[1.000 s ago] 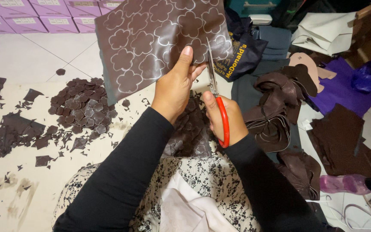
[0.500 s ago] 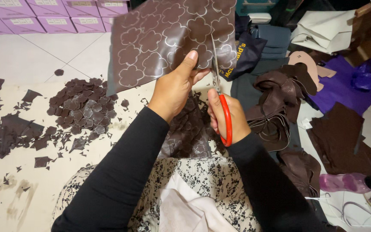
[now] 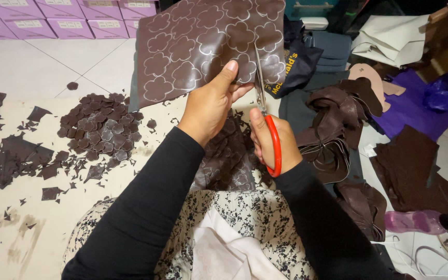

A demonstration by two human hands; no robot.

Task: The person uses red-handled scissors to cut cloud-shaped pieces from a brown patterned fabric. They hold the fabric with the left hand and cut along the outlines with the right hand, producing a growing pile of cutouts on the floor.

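Observation:
My left hand (image 3: pixel 211 103) grips the lower edge of a dark brown leather sheet (image 3: pixel 193 44) marked with pale flower outlines, holding it up in front of me. My right hand (image 3: pixel 270 142) holds red-handled scissors (image 3: pixel 266 111), blades pointing up into the sheet's edge just right of my left thumb. A strip of the sheet hangs down between my hands onto my lap. Both arms wear black sleeves.
A pile of cut brown flower shapes (image 3: pixel 99 129) and offcuts (image 3: pixel 19 161) lie on the cream mat at left. Purple boxes (image 3: pixel 53 15) line the back. Brown leather pieces (image 3: pixel 338 129), purple material (image 3: pixel 410 103) and a pink bottle (image 3: pixel 416 222) sit at right.
The sheet has shifted up and to the right in my left hand, and the scissors have advanced a little further up into its edge.

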